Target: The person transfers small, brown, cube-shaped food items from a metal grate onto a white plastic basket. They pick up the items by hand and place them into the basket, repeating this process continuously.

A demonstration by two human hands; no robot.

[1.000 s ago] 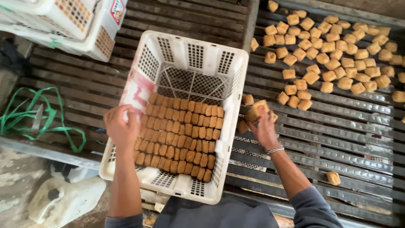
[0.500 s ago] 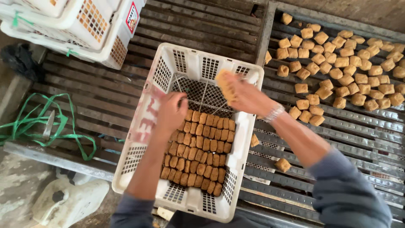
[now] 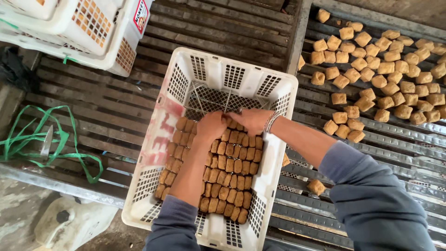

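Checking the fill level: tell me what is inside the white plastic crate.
The white plastic crate holds tight rows of brown fried cubes; its far end shows bare mesh. The left hand and right hand hide the newest row.

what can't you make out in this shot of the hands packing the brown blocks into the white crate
- Head view: what the left hand and right hand grip, if anything; their backs cover the fingers.
- Top rows of brown blocks in the white crate, hidden under both hands.
- Near end of the crate, covered by grey sleeves and cut by the bottom edge.
- Stacked white crates, cut by the top edge.
- Loose blocks on the slatted rack, cut by the right edge.
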